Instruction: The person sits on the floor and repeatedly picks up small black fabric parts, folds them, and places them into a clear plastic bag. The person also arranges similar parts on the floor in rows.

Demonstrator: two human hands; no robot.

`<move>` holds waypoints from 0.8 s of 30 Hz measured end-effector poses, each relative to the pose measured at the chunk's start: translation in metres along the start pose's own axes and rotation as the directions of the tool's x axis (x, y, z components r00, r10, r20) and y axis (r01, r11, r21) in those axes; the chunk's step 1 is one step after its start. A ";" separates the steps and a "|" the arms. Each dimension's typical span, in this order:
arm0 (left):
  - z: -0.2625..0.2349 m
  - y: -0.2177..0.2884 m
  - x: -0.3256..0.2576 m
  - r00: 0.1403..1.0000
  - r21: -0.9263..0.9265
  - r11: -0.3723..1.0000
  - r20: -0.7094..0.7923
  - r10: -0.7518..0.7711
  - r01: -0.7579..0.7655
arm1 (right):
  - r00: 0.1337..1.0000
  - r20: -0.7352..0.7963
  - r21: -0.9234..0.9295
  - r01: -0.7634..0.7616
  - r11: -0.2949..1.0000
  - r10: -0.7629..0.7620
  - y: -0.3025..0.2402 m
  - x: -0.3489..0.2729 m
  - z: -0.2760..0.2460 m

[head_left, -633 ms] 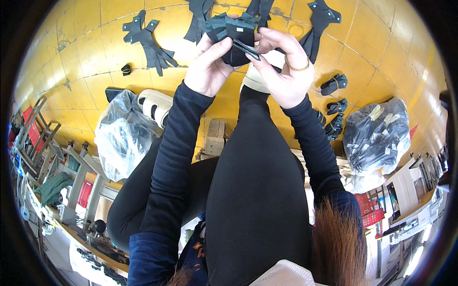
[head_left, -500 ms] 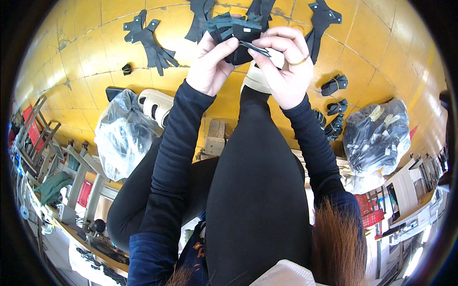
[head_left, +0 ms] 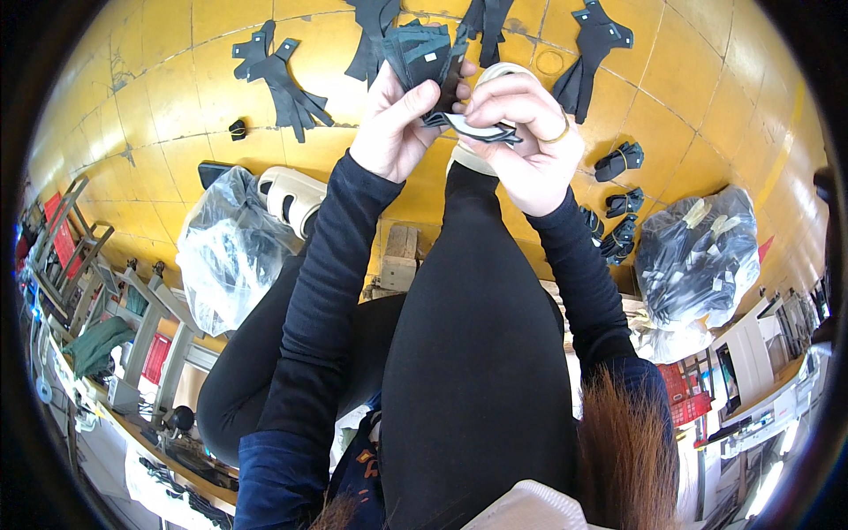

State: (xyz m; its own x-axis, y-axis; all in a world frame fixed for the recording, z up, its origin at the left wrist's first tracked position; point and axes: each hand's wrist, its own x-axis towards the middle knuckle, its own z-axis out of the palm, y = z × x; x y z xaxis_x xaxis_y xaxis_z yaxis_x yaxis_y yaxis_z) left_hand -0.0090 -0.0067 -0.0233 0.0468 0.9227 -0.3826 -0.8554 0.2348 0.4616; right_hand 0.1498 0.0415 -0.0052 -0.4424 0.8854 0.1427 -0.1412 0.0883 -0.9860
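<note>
My left hand (head_left: pixel 395 124) is closed around a stack of dark fabric pieces (head_left: pixel 420 56), its thumb on the near side. One of the pieces bears a small white label. My right hand (head_left: pixel 534 141) grips the lower right end of the stack, fingers curled over it. That end is bent outward, showing a whitish strip (head_left: pixel 481 132) between dark layers. Fingertips also show behind the stack's right side. Beyond my hands, fanned piles of similar dark pieces (head_left: pixel 281 78) lie on the yellow tiled floor (head_left: pixel 168 106).
Several banded dark bundles (head_left: pixel 618 161) lie to the right, near a clear plastic bag of dark items (head_left: pixel 698 256). A loose rubber band (head_left: pixel 549 61) is on the floor. On the left are another plastic bag (head_left: pixel 231 247), a beige sandal (head_left: pixel 291 196) and a small dark bundle (head_left: pixel 238 128).
My right hand has shifted slightly down and turned, bending the stack's end outward so that the whitish strip shows. The stack in my left hand has tilted more upright.
</note>
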 end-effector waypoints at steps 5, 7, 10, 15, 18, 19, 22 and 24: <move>-0.009 0.009 0.001 0.989 0.125 0.992 -0.151 0.003 0.016 | 0.944 -0.113 -0.022 -0.313 0.950 0.309 0.012 -0.001 -0.001; -0.019 0.014 0.006 0.992 0.044 0.999 -0.128 -0.008 0.014 | 0.828 -0.143 0.499 -0.413 0.762 0.543 0.039 0.003 -0.003; -0.018 0.020 0.007 0.984 0.088 0.996 -0.176 0.029 -0.013 | 0.748 -0.063 0.177 -0.643 0.745 0.661 0.081 0.002 -0.021; -0.026 0.023 0.006 0.970 0.205 0.978 -0.228 0.084 -0.036 | 0.883 0.155 -0.721 -0.206 0.662 0.443 0.112 -0.002 -0.004; -0.026 0.021 0.005 0.969 0.260 0.965 -0.227 0.100 -0.038 | 0.738 0.267 -0.792 -0.198 0.577 0.620 0.114 0.004 0.003; -0.025 0.021 0.005 0.969 0.279 0.959 -0.222 0.105 -0.040 | 0.770 0.270 -0.835 -0.112 0.538 0.578 0.120 0.004 0.004; -0.013 0.017 0.004 0.967 0.298 0.953 -0.220 0.130 -0.060 | 0.857 0.255 -0.891 0.027 0.454 0.448 0.132 0.000 0.007; -0.013 0.015 0.007 0.968 0.283 0.956 -0.205 0.145 -0.083 | 0.914 0.179 -0.869 -0.027 0.494 0.365 0.133 -0.003 0.008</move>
State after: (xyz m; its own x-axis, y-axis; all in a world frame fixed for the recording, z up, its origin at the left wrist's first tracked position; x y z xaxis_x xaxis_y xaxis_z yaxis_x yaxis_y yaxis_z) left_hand -0.0281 -0.0008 -0.0294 -0.1846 0.8644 -0.4676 -0.6755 0.2340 0.6992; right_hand 0.1250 0.0465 -0.1358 -0.6143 0.7596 -0.2136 0.7117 0.4165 -0.5657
